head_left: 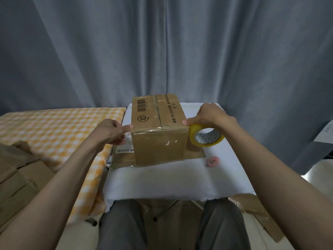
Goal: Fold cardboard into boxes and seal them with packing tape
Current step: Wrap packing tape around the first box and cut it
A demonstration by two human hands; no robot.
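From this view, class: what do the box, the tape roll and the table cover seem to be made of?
Box: brown corrugated cardboard, matte, creased, scuffed.
Tape roll: glossy yellowish translucent plastic film, probably on a printed card core.
Table cover: white cloth, soft and matte, likely fabric.
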